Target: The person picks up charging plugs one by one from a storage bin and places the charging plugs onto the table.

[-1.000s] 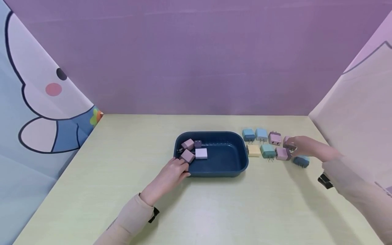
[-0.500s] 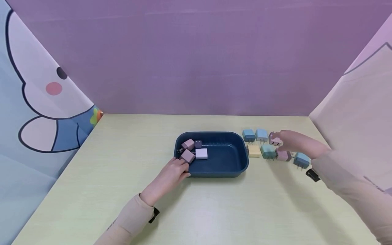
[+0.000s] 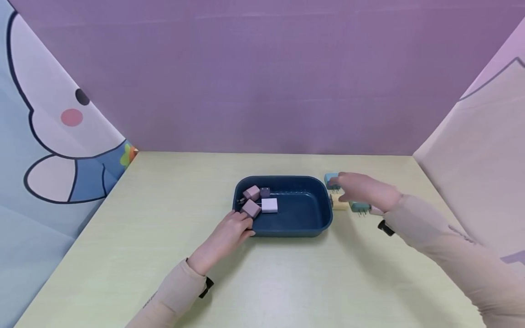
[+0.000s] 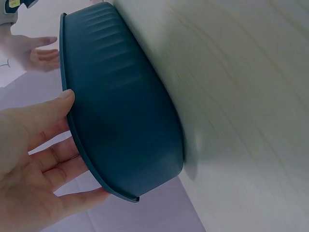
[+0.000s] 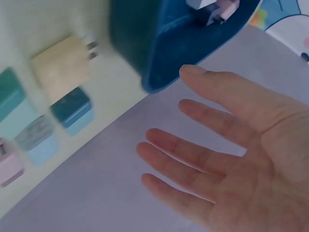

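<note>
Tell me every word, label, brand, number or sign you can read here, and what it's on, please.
No text can be read.
Right sleeve: small dark print, too small to read.
Left sleeve: small dark print, too small to read.
Blue plug with greyish end: faint marks, too blurred to read.
Blue tray: no lettering visible.
</note>
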A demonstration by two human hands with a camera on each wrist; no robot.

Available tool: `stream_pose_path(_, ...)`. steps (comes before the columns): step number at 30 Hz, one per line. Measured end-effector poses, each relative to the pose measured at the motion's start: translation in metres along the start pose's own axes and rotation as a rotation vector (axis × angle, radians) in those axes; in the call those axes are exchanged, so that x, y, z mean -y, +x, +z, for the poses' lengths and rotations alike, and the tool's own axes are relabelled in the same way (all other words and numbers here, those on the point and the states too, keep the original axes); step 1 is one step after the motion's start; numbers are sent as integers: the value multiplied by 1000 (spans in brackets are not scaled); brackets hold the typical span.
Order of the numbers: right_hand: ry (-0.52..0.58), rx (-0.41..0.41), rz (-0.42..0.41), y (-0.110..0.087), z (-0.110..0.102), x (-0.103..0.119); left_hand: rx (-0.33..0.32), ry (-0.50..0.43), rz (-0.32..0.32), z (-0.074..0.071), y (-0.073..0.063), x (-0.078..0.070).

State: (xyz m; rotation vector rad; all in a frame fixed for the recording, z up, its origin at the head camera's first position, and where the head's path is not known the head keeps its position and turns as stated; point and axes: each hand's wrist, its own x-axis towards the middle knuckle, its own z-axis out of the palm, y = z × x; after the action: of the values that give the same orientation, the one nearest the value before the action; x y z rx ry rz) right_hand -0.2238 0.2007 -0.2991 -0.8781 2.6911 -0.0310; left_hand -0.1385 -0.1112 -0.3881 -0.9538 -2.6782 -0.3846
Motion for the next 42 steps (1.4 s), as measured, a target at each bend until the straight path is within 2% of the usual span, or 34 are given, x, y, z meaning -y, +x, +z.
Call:
stream_pose_path(12, -21, 86, 5, 32, -6, 30, -1, -1, 4, 0, 0, 0)
stream_pose_path(18, -50, 107, 9, 41, -9, 41, -1, -4, 4, 1, 0, 0)
stream_pose_path(25, -35, 134, 36, 52, -12, 53, -1, -9, 8, 0, 1, 0)
stream_pose_path(35, -105, 143, -38, 73, -17, 82, -6, -10, 14, -2, 0, 1)
stream_pose_path(42, -123, 136, -84, 85, -13, 94, -10, -3, 12, -2, 0, 1)
